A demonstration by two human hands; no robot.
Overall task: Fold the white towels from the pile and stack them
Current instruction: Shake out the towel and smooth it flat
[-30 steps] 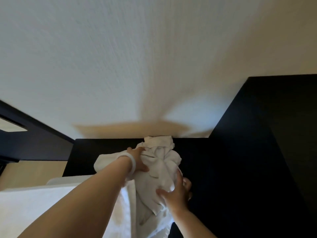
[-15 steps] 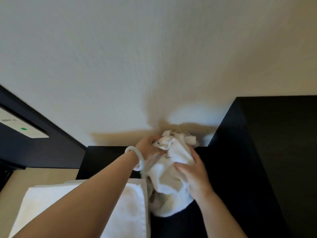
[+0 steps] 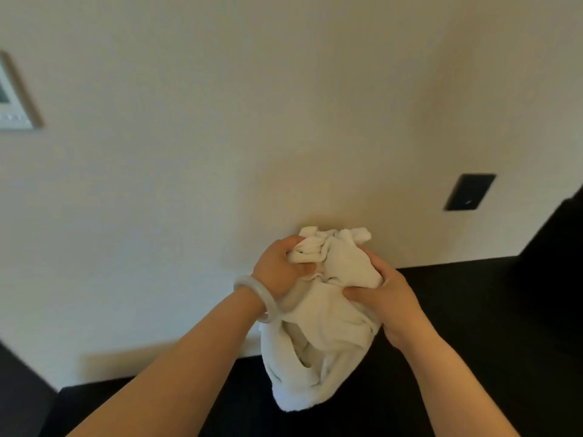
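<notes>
Head view: crumpled white towel (image 3: 318, 348) now lifted higher, hanging over the dark worktop (image 3: 473, 310) before the wall (image 3: 220, 152); left hand (image 3: 280, 266) and right hand (image 3: 388, 298) keep their grip curled round its bunched top.

I am holding the towel (image 3: 318, 335) between my left hand (image 3: 277, 269) and right hand (image 3: 389, 299), above the counter (image 3: 473, 342), before the wall (image 3: 220, 152); a wall plate (image 3: 470, 192) is sitting further right.

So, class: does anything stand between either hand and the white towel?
Nothing visible does. The left hand grips the bunched towel near its top and the right hand grips its side, both directly on the cloth. Where it must go is out of view, so that path cannot be judged.
</notes>
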